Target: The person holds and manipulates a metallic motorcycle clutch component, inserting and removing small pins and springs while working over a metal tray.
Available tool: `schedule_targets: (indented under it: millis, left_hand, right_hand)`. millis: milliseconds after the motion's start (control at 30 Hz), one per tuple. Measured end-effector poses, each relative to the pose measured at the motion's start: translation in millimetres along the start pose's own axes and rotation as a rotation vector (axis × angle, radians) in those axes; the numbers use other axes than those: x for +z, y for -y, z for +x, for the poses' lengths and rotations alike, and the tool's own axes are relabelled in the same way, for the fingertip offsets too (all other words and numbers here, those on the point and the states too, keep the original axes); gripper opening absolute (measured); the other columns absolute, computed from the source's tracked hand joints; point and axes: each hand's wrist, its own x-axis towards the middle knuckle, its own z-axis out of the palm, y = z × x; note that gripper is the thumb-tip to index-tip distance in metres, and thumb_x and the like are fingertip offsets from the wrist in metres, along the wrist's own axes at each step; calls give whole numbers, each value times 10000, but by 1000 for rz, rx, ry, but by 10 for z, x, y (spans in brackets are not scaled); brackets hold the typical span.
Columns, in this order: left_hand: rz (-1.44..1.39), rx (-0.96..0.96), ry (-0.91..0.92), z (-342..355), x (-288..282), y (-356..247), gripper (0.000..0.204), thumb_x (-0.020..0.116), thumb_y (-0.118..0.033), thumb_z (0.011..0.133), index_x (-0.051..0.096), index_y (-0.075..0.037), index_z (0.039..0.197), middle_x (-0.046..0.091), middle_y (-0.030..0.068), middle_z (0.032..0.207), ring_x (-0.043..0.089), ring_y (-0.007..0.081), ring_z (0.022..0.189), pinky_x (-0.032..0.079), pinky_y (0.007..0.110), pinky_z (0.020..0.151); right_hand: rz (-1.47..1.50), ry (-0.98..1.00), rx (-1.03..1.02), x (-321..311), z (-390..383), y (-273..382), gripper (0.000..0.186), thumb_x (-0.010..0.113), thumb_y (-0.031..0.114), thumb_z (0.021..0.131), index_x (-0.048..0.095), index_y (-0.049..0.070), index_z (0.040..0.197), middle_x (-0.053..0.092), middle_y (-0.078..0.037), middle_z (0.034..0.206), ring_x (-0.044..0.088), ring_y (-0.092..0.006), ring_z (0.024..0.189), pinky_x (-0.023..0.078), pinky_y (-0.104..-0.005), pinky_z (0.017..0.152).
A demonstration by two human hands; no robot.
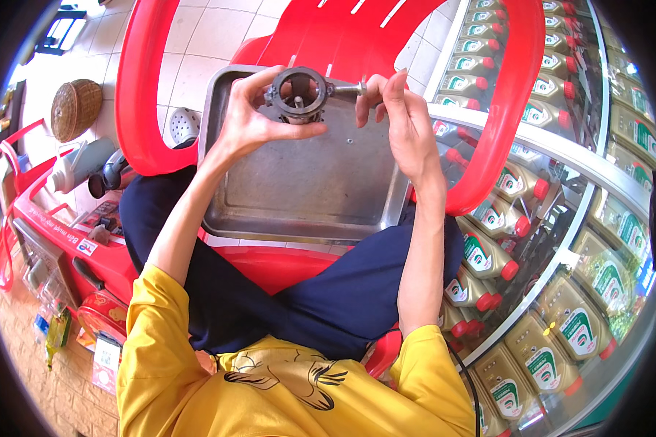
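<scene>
My left hand (pixel 254 120) is closed around the side of a dark metal part with a round, open, ring-shaped housing (pixel 319 93). A small pin shows inside the ring, and a short metal shaft (pixel 345 89) sticks out to the right. My right hand (pixel 407 120) is beside the end of that shaft, its fingers apart and partly bent. One fingertip seems to touch the shaft's tip, with no grip around it. Below both hands lies a shallow metal tray (pixel 321 189), its near edge against my crossed legs.
A red plastic chair (pixel 148 80) faces me behind the tray. To the right, a glass display case (pixel 539 135) holds rows of gold bottles with red caps. On the left are a red table (pixel 80 237) with tools, a woven basket (pixel 77 109) and a pale clog (pixel 184 125).
</scene>
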Motion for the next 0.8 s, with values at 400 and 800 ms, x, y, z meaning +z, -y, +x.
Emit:
schedule_targets:
  millis: [400, 800]
  left_hand:
    - [5, -12, 29, -11, 16, -43, 544, 946, -240, 607, 725, -50, 1067, 732, 22, 970, 676, 107, 924, 516, 293, 891]
    - [63, 24, 72, -11, 4, -113, 519, 927, -223, 632, 720, -54, 1078, 751, 34, 951, 697, 106, 889, 532, 284, 868]
  right_hand:
    - [-213, 19, 1, 12, 32, -19, 193, 743, 182, 915, 642, 50, 1015, 677, -35, 983, 677, -155, 881, 521, -297, 738]
    - [-129, 28, 102, 60, 11, -38, 321, 581, 335, 1028, 647, 31, 951, 660, -61, 945, 647, -149, 918, 485, -265, 734]
